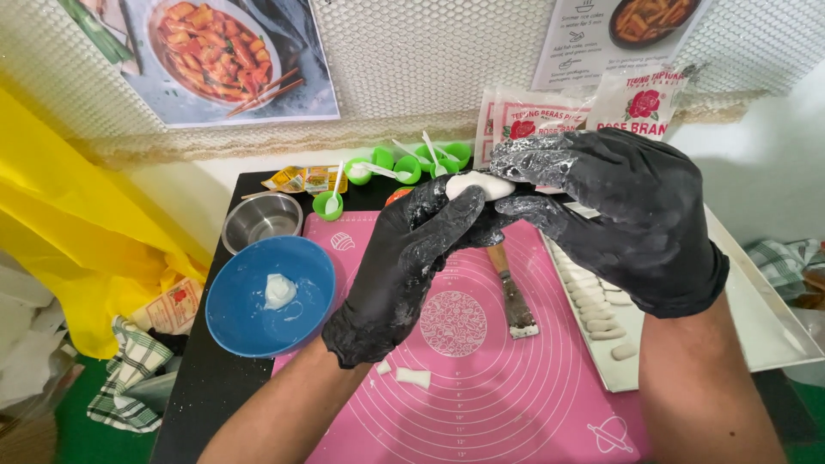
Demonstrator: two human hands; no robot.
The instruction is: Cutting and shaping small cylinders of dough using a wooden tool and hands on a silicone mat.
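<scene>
A white dough lump [479, 184] sits pinched between both gloved hands above the pink mat [481, 378]: left hand [404, 266] fingers closed at its 7 o'clock, right hand [619, 215] fingers curled around its 3 o'clock.

Bowl [258, 322] left of mat [498, 387]; tray [756, 318] right; scraper [514, 296] on mat.

The lump of white dough [479, 184] is smooth and oval, lying horizontally, pinched between black-gloved fingers [455, 215] at twelve o'clock above the pink mat [481, 378].
</scene>
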